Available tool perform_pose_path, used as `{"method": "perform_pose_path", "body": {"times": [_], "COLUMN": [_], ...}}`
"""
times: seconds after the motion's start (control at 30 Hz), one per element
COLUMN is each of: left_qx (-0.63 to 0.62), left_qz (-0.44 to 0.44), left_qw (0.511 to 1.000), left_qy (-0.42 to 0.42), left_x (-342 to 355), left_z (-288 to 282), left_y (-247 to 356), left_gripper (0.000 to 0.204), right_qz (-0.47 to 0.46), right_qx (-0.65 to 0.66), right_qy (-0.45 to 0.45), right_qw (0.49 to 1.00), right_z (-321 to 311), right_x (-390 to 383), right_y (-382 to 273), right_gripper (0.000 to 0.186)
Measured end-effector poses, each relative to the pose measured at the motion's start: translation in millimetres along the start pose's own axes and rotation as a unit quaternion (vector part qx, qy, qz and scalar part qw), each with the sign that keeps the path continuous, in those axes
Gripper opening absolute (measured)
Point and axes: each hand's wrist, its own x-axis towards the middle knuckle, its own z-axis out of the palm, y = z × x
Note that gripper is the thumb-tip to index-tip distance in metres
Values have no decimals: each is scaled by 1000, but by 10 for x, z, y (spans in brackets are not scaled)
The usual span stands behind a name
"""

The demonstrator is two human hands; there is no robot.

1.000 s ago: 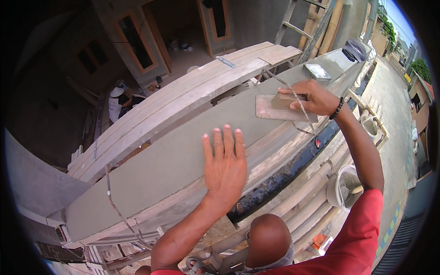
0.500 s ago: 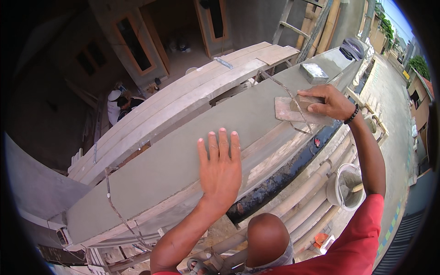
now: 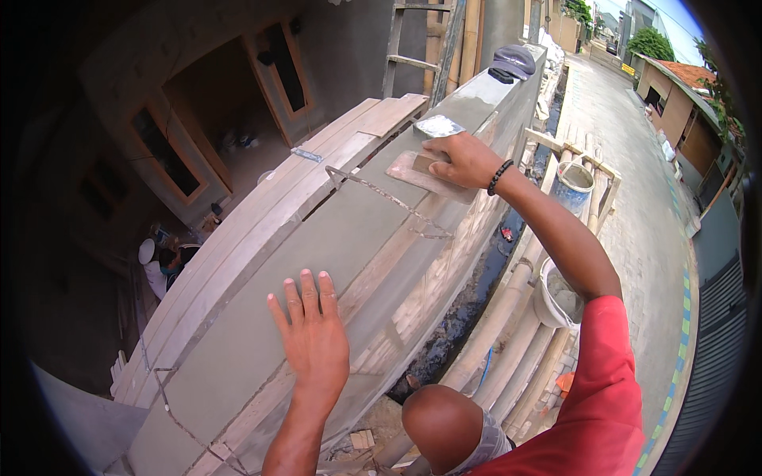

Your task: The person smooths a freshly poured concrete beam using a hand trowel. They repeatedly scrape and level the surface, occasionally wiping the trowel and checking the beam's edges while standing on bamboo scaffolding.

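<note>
My right hand [image 3: 464, 161] grips the block handle of a plastering float [image 3: 405, 168], its flat board resting on the smooth grey mortar top of a wall [image 3: 317, 238]. Nearer to me, my left hand [image 3: 312, 325] lies with fingers spread on the mortar and the edge of a wooden board [image 3: 341, 317]. Between the hands, a bent metal-rod clamp [image 3: 389, 201] spans the wall top; another rod clamp [image 3: 168, 404] sits at the near left. Just beyond the float is a box-shaped block with a shiny whitish top [image 3: 438, 127], partly hidden by my right hand.
A dark cap [image 3: 514, 60] sits at the wall's far end. Pale planks [image 3: 262, 214] run along the left, near a ladder [image 3: 413, 60]. Right of the wall are a dark wet ditch [image 3: 452, 341], bamboo poles [image 3: 492, 317] and buckets [image 3: 556, 297]. A person [image 3: 159, 266] is below left.
My right hand has pushed the float farther along the wall, past the rod clamp to the block. My left hand stays spread on the wall. The view has swung right.
</note>
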Motion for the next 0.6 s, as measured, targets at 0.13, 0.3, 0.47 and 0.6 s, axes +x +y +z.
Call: {"method": "perform_pose_path", "body": {"times": [0.13, 0.3, 0.47, 0.6], "left_qx": [-10, -8, -7, 3], "left_qz": [-9, -11, -13, -20], "left_qw": [1000, 1000, 1000, 999], "left_qy": [5, -11, -14, -29], "left_x": [-10, -37, 40, -2], "left_z": [12, -31, 14, 18], "left_y": [-9, -47, 41, -26], "left_gripper": [50, 59, 67, 66], "right_qz": [27, -104, 44, 20], "right_qx": [-31, 46, -51, -44], "right_qy": [0, 9, 15, -21], "right_qw": [999, 993, 998, 999], "right_z": [378, 200, 254, 500], "right_x": [352, -48, 274, 479], "right_y": [-404, -340, -230, -492], "right_gripper": [38, 30, 29, 40]}}
